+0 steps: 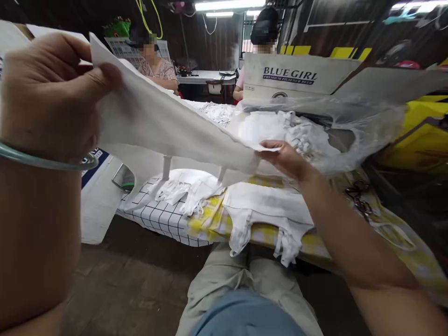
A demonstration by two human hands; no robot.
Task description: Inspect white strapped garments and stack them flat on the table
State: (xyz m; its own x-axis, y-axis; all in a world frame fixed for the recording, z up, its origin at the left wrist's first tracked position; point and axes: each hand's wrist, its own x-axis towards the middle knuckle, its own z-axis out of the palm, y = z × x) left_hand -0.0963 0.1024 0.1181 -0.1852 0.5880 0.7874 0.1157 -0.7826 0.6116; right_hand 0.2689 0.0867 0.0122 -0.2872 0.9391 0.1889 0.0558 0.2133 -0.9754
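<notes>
A white strappy top (168, 126) is stretched in the air between my two hands. My left hand (52, 93), raised high and close to the camera, pinches one end of its edge between thumb and fingers. The other end is gripped by my right hand (285, 158), lower and farther off. Below the held top, another white strappy top (269, 203) lies on the table with its straps drooping over the front edge. A crumpled heap of white tops (189, 186) lies to its left, partly hidden by the held one.
A yellow checked cloth (315, 245) and a white grid-patterned cloth (171, 224) cover the table. Behind stands an open cardboard box (259, 74), with a clear plastic bag (371, 126) of white garments before it. Dark scissors (360, 196) lie at right. Two people sit across the table.
</notes>
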